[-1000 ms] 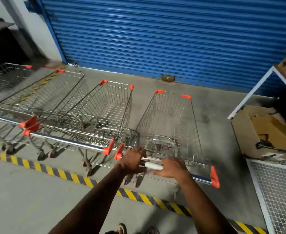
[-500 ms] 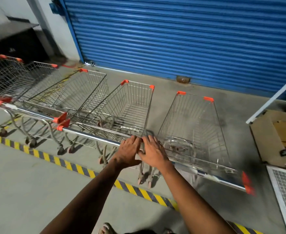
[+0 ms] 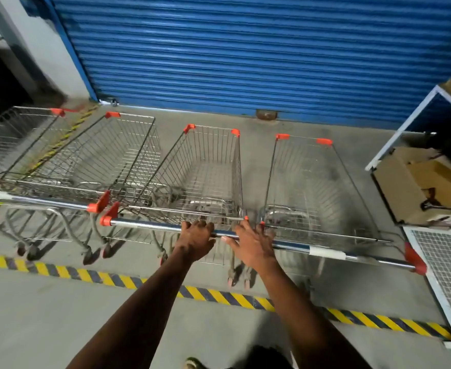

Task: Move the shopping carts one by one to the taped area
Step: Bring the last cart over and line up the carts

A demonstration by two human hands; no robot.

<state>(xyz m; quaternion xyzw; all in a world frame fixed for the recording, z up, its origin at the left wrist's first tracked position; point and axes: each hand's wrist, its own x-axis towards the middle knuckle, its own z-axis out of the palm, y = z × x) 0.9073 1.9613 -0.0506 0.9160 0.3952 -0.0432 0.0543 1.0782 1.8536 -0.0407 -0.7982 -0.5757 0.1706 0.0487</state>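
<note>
Concrete floor, striped tape, blue shutter behind carts

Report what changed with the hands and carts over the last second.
Both hands left the rightmost cart's handle and shifted left. The left hand now grips the neighbouring cart's handle; the right hand rests open beside it. Carts stay parked behind the striped tape.

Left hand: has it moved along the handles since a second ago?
Yes. The left hand went left, from the rightmost cart's handle to its neighbour's handle.
</note>
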